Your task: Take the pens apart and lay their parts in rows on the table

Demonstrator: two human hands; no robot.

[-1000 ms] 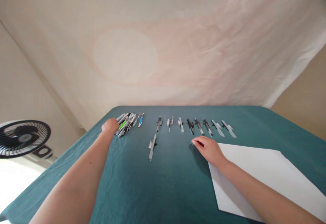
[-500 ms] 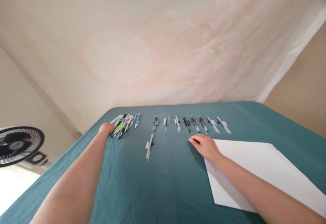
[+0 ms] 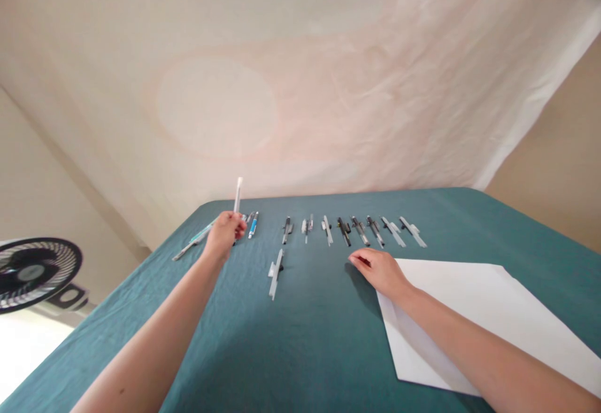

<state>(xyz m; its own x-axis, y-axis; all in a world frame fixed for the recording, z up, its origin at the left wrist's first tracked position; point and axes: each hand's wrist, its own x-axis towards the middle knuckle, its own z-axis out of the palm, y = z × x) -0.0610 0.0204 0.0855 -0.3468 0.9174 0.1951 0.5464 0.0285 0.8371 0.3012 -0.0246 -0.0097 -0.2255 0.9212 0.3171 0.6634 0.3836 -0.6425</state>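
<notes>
My left hand [image 3: 226, 233] is closed round a pale, see-through pen [image 3: 238, 195], which stands nearly upright above the fingers. Behind and around this hand lies a pile of pens, mostly hidden by it; a pen [image 3: 192, 242] pokes out on the left and a blue-and-white pen [image 3: 253, 224] lies on the right. My right hand [image 3: 377, 269] rests with curled fingers by the top left corner of a white sheet [image 3: 469, 313]. Whether anything is between its fingertips is hidden. A clear pen with its cap beside it [image 3: 276, 273] lies between the two hands.
Several uncapped pens with caps alongside, one of them a black pen [image 3: 344, 231], form a row across the far part of the green-covered table [image 3: 291, 350]. A pale cloth [image 3: 328, 87] hangs behind. A black fan [image 3: 32, 272] stands at the left.
My left hand has lifted a pale pen from the pile and moved right and slightly toward the middle. The right hand has stayed in place by the white sheet.
</notes>
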